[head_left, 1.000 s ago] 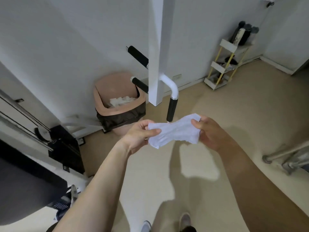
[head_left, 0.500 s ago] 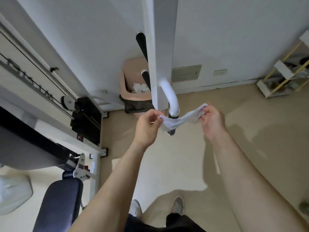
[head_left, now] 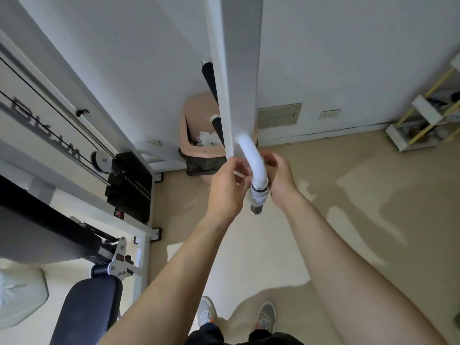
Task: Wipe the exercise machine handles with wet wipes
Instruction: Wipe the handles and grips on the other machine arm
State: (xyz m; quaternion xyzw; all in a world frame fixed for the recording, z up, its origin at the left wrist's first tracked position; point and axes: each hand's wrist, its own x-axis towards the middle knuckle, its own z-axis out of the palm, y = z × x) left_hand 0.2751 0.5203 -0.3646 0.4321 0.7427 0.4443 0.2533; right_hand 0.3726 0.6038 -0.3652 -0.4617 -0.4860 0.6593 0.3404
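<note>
**Wipe Wrapped on Hanging Handle, Centre Frame**

The wet wipe (head_left: 258, 196) is wrapped around the upper part of the black handle grip (head_left: 256, 209), just below the curved white tube (head_left: 252, 161), at centre frame. The left hand (head_left: 227, 189) and right hand (head_left: 282, 179) flank the tube, fingers curled, each pinching an end of the wipe. A pink bin (head_left: 191, 145) sits just above them in the frame. The black weight stack (head_left: 132, 185) is at left.

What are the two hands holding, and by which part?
A wet wipe, looped round the black handle grip; the left hand and right hand each pinch one end.
</note>
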